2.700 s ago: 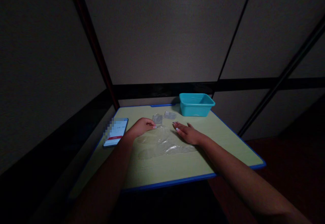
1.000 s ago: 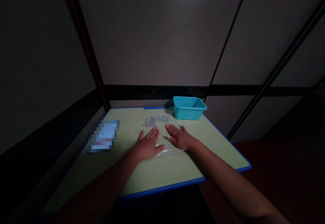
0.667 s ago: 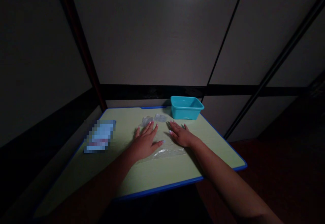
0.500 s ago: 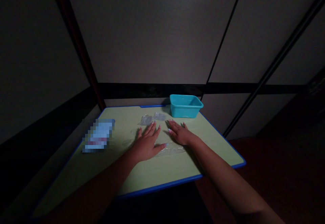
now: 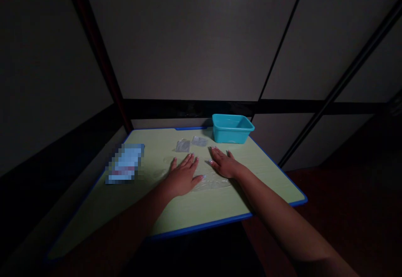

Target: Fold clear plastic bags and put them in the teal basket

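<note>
The left hand (image 5: 182, 179) is lying palm down with its fingers spread wide, and the right hand (image 5: 226, 166) is also lying palm down with its fingers closer together, while neither is gripping anything. Under and between them, a wrinkled clear plastic sheet (image 5: 212, 183) is covering part of the table (image 5: 264, 185). Two small packets (image 5: 183, 145) are resting just beyond the left hand, and a turquoise tub (image 5: 232, 135) is standing farther back.

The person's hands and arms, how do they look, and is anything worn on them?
The left hand and right hand are bare, without gloves, and no ring, watch or bracelet shows. The fingernails look shiny; whether polished, I cannot tell. The right forearm shows no sleeve; the left forearm fades into shadow.
</note>
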A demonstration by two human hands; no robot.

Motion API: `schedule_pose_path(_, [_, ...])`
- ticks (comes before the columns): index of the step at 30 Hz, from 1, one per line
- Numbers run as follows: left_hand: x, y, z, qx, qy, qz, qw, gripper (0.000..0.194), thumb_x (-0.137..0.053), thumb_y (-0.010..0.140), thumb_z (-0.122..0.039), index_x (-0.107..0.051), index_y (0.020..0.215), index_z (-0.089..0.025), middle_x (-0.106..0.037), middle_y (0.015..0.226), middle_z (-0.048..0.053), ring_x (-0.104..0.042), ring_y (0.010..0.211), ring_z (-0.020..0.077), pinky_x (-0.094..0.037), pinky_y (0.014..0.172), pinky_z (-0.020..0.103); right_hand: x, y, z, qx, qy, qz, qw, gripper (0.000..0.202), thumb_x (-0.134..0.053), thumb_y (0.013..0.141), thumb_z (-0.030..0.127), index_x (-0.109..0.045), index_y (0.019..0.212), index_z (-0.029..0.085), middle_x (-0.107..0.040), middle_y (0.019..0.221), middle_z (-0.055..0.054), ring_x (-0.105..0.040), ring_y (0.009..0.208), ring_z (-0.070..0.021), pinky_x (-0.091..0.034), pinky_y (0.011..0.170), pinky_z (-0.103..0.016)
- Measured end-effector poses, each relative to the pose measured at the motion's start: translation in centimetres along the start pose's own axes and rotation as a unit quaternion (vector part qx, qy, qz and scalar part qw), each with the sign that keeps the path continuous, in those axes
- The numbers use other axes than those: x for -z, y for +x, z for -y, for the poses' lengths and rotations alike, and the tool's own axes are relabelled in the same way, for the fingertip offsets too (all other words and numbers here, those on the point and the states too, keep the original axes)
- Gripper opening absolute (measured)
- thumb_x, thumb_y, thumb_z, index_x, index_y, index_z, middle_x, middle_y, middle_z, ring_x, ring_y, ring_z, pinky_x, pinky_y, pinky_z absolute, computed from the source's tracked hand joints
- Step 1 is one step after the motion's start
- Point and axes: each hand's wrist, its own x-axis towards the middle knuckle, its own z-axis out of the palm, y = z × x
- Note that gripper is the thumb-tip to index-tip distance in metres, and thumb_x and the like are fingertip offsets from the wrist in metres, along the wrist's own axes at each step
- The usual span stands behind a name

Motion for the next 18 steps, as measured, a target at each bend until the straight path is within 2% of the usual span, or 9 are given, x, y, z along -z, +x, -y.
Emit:
schedule_pose_path(5, [0.35,-0.03,0.24,0.009,-0.010,-0.010,1.000,0.062,-0.027,0.090,-0.052,-0.022,0.143,-0.020,-0.015,0.150,0.009,-0.013,0.138,0.0248,-0.006,0.106,0.059,-0.07,0.05,-0.09,0.003,-0.010,0.000,1.000,0.064,-0.020,0.092,0.045,-0.003,0.146,0.015,-0.007,0.151,-0.011,-0.006,0.138,-0.0230,-0.008,0.105,-0.059])
schedule_pose_path(11, [0.63,-0.25,0.35,0.012,-0.020,0.026,0.999,0.065,-0.028,0.088,-0.054,-0.020,0.143,-0.021,-0.011,0.150,0.009,-0.010,0.138,0.0251,-0.009,0.106,0.058,-0.33,0.09,0.03,-0.003,-0.034,0.003,0.999,0.064,-0.020,0.092,0.045,-0.003,0.146,0.015,-0.004,0.151,-0.010,-0.004,0.138,-0.0224,-0.007,0.105,-0.060])
schedule_pose_path(16, [0.75,-0.18,0.35,0.020,-0.021,-0.033,0.999,0.067,-0.028,0.088,-0.056,-0.019,0.144,-0.021,-0.009,0.151,0.009,-0.006,0.139,0.0264,-0.005,0.106,0.059,-0.37,0.13,-0.19,-0.008,-0.030,-0.024,0.999,0.060,-0.014,0.093,0.045,-0.003,0.146,0.020,-0.003,0.151,-0.006,-0.003,0.138,-0.0221,-0.006,0.105,-0.060])
schedule_pose_path(18, [0.61,-0.07,0.48,0.012,-0.019,-0.031,0.999,0.070,-0.031,0.086,-0.060,-0.020,0.143,-0.022,-0.011,0.151,0.009,-0.007,0.139,0.0269,-0.004,0.106,0.058,-0.46,0.18,-0.29,-0.008,-0.035,-0.016,0.999,0.060,-0.015,0.093,0.046,-0.003,0.146,0.021,-0.004,0.151,-0.007,-0.004,0.138,-0.0232,-0.006,0.105,-0.060])
